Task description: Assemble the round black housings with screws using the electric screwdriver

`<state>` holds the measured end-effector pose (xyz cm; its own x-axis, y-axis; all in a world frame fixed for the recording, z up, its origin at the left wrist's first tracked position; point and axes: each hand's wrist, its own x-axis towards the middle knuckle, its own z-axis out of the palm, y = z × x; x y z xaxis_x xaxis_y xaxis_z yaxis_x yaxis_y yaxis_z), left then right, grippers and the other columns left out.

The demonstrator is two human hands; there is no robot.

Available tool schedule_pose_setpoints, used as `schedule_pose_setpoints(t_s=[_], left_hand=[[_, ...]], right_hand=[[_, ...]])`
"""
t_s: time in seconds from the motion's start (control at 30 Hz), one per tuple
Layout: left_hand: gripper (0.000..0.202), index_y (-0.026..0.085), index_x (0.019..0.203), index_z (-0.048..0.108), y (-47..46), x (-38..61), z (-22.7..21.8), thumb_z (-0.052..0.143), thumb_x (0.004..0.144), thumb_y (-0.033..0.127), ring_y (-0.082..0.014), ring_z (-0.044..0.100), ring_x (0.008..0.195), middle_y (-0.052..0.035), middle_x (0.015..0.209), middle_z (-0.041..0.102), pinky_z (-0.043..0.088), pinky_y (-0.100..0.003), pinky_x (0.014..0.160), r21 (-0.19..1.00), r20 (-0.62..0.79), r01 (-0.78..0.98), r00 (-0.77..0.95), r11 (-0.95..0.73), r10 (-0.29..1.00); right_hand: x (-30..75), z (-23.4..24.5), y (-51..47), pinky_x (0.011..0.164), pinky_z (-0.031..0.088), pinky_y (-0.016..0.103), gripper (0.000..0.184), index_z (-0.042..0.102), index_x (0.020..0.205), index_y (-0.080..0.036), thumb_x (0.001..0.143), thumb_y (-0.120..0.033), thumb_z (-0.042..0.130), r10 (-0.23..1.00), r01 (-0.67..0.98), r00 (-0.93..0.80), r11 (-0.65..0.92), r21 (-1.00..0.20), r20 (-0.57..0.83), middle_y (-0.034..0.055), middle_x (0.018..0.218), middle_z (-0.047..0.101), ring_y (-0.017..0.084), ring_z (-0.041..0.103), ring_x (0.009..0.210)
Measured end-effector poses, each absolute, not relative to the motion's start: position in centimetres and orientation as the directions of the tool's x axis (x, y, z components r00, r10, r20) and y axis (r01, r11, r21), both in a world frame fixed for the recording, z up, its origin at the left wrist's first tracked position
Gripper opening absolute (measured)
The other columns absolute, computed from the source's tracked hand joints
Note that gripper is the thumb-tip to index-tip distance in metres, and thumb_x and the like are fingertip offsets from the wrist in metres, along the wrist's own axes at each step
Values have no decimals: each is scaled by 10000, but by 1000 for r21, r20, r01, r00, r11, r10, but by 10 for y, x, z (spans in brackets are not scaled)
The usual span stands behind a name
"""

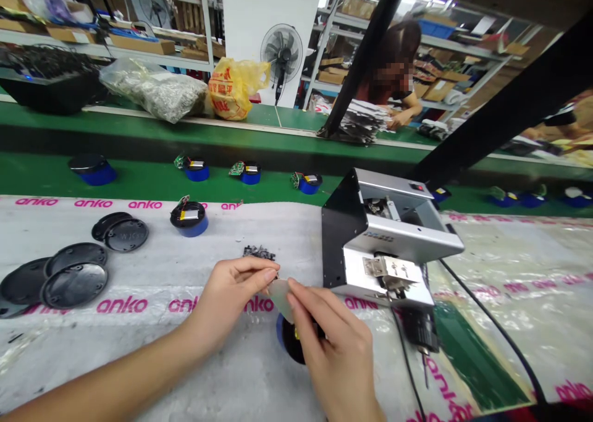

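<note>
My left hand (pixel 231 289) is pinched at its fingertips on the edge of a small translucent film piece (pixel 281 297). My right hand (pixel 336 348) holds the same film from the other side, fingers closed. Both hover just above a round black and blue part (pixel 290 341) that lies on the table and is mostly hidden under my right hand. A small heap of dark screws (pixel 258 252) lies just beyond my left fingers. Another blue-based round part with a battery (pixel 189 217) stands further back on the left.
Black round lids (pixel 74 277) lie at the left. A grey screw-feeder machine (pixel 389 243) stands right of my hands, with an electric screwdriver (pixel 419 332) and cable beneath. Several blue parts (pixel 250 173) ride the green conveyor. Another person (pixel 393 76) works across the belt.
</note>
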<state>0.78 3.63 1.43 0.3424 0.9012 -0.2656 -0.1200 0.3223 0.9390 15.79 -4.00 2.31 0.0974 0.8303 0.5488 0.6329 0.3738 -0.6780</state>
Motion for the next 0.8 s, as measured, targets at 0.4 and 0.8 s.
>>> schedule_pose_setpoints(t_s=[0.4,0.8], left_hand=[[85,218,806,803,38,8,15,794,750,281,-82,550,618,19,671,683,452,-187,612,911,-259,-203,395,359,881],[269,159,811,785,30,11,24,883,613,313,-105,608,618,-13,704,709,490,-238,638,854,-327,-239,445,463,834]], right_hand=[[159,24,-37,660,572,212,232,728,1063,-176,904,-74,595,846,613,76,377,-694,527,37,862,726,131,688,723],[191,15,-40,767,591,211,287,654,1205,-270,927,-331,614,813,797,-143,433,-422,564,39,1100,701,169,721,857]])
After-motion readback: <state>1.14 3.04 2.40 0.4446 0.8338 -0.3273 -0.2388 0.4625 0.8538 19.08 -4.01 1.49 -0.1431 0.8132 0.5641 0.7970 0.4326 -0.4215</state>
